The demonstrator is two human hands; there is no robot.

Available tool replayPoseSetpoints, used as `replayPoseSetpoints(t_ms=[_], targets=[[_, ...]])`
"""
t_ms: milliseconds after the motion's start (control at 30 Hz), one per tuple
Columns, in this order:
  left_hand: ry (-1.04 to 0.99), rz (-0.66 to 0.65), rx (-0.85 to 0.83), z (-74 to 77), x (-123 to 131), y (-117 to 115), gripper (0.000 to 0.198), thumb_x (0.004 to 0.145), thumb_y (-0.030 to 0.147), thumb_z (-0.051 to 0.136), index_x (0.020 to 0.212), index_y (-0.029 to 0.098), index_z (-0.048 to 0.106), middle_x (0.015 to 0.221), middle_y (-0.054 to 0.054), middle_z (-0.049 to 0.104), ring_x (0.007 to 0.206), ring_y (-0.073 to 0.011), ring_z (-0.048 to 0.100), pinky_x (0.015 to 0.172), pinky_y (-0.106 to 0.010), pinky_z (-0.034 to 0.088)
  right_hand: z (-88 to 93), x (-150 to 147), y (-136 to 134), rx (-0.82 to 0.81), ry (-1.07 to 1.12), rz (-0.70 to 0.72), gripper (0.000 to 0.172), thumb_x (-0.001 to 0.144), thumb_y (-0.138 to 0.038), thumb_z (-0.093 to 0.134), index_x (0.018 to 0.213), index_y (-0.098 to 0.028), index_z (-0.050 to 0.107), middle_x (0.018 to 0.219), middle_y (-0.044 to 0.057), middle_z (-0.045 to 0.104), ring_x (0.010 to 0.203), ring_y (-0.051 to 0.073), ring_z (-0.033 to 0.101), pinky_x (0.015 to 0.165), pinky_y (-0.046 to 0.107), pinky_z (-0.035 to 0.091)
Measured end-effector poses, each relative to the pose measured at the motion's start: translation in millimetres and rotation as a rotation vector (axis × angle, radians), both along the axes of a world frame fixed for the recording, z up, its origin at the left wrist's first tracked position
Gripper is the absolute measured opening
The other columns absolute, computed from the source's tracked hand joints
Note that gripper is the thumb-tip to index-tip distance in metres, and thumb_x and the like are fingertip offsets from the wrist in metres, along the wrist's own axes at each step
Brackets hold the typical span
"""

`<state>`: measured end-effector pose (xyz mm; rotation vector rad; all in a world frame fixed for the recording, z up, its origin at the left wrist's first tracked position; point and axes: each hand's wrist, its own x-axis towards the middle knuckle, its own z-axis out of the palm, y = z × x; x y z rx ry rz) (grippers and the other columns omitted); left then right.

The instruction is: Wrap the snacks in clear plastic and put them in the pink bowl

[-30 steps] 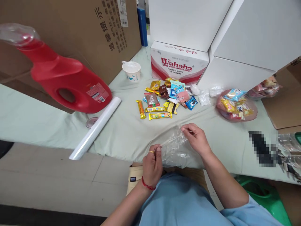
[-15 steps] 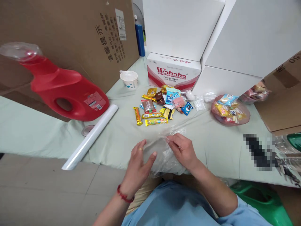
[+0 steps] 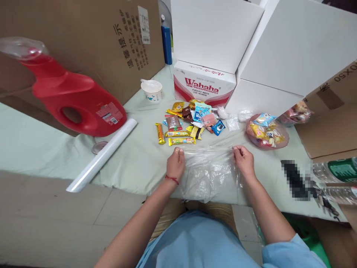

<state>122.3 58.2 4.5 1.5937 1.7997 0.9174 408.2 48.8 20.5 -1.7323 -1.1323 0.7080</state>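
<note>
Stretching flat between both hands, a clear bag lies at the near edge of the desk, just in front of the person's blue shirt. Its lower part hangs slightly over the desk edge. Its top edge is pulled taut and runs left to right, so the long axis lies crosswise to the person.

The left hand, with a red cord at the wrist, grips the top left corner. The right hand grips the top right corner. Both sit level and equally near the bag, well apart from each other. The fingers of the left hand are closed in a pinch on the film, and the right fingers are pinched on it in the same way. Neither hand holds anything else.

Just beyond the taut edge lies a loose heap of snacks, nearer the left hand than the right. To the right of the heap is a wrapped dish of more snacks. To the left, a film roll lies slantwise, with a red jug on its side beyond it. Farther back stand a paper cup, a Wahaha carton, white boxes and a big brown carton.
</note>
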Motion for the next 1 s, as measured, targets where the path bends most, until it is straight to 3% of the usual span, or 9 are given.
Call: replayPoseSetpoints(t_ms=[167,300,433,500,600,700,767,867,1000], targets=[[0.103,0.105,-0.035,0.1,-1,12,0.024,0.099,0.040,0.041,0.096,0.023,0.058,0.081,-0.008,0.065,0.079,-0.0267,0.064,0.070,-0.034,0.043,-23.3,5,12,-0.122,0.163,0.077,0.044,0.077,-0.062,0.068,0.082,-0.019,0.063,0.053,-0.006,0.053,0.040,0.010,0.037,0.042,0.025,0.030],[0.310,0.199,0.211,4.8,1,-2,0.034,0.095,0.035,0.049,0.117,0.013,0.061,0.115,-0.021,0.066,0.109,-0.0341,0.061,0.090,-0.045,0.045,-30.0,4,14,-0.141,0.118,0.102,0.042,0.078,-0.060,0.068,0.080,-0.019,0.062,0.055,-0.005,0.056,0.041,0.010,0.039,0.041,0.025,0.030],[0.428,-0.232,0.376,3.2,2,-15,0.026,0.097,0.025,0.048,0.110,0.019,0.070,0.105,-0.015,0.071,0.112,-0.0286,0.063,0.101,-0.047,0.042,-27.7,4,14,-0.148,0.083,0.107,0.039,0.081,-0.058,0.066,0.083,-0.019,0.062,0.059,-0.004,0.058,0.042,0.010,0.042,0.042,0.024,0.032],[0.458,-0.397,0.357,-1.3,1,-15,0.030,0.098,0.025,0.046,0.116,0.022,0.070,0.117,-0.014,0.072,0.125,-0.0273,0.059,0.111,-0.049,0.037,-26.6,7,12,-0.151,0.077,0.095,0.038,0.083,-0.056,0.065,0.084,-0.019,0.062,0.059,-0.004,0.057,0.043,0.010,0.043,0.042,0.023,0.032],[0.521,-0.383,0.248,-10.0,-1,-8,0.041,0.102,0.033,0.042,0.137,0.023,0.061,0.151,-0.014,0.055,0.146,-0.0286,0.043,0.123,-0.058,0.018,-27.3,16,4,-0.158,0.054,0.078,0.038,0.084,-0.056,0.065,0.086,-0.018,0.063,0.059,-0.004,0.056,0.044,0.011,0.043,0.041,0.023,0.032],[0.547,-0.370,0.142,-15.7,-1,-2,0.051,0.104,0.041,0.035,0.152,0.027,0.046,0.164,-0.011,0.038,0.152,-0.0282,0.034,0.123,-0.066,0.002,-25.4,29,-12,-0.130,-0.062,0.080,0.041,0.087,-0.056,0.063,0.097,-0.016,0.066,0.067,-0.002,0.060,0.047,0.012,0.046,0.043,0.023,0.038],[0.542,-0.381,0.114,-16.9,-1,-2,0.055,0.104,0.044,0.033,0.156,0.029,0.039,0.166,-0.011,0.034,0.153,-0.0277,0.032,0.123,-0.067,-0.003,-18.8,33,-27,-0.033,-0.240,0.035,0.042,0.092,-0.054,0.058,0.105,-0.015,0.068,0.082,0.005,0.067,0.057,0.015,0.055,0.051,0.026,0.048],[0.535,-0.386,0.113,-17.1,0,-3,0.059,0.103,0.050,0.033,0.157,0.028,0.037,0.167,-0.011,0.031,0.155,-0.0286,0.029,0.122,-0.066,-0.009,-4.5,25,-54,0.163,-0.532,0.038,0.040,0.098,-0.045,0.053,0.123,-0.017,0.067,0.120,0.017,0.064,0.096,0.025,0.066,0.077,0.037,0.058],[0.528,-0.366,0.120,-19.2,0,-4,0.063,0.102,0.053,0.033,0.159,0.024,0.035,0.168,-0.012,0.027,0.156,-0.0291,0.025,0.122,-0.065,-0.012,-2.4,14,-98,0.171,-0.782,0.550,0.052,0.100,-0.034,0.053,0.152,-0.030,0.047,0.156,0.014,0.045,0.141,0.034,0.047,0.109,0.058,0.047]])
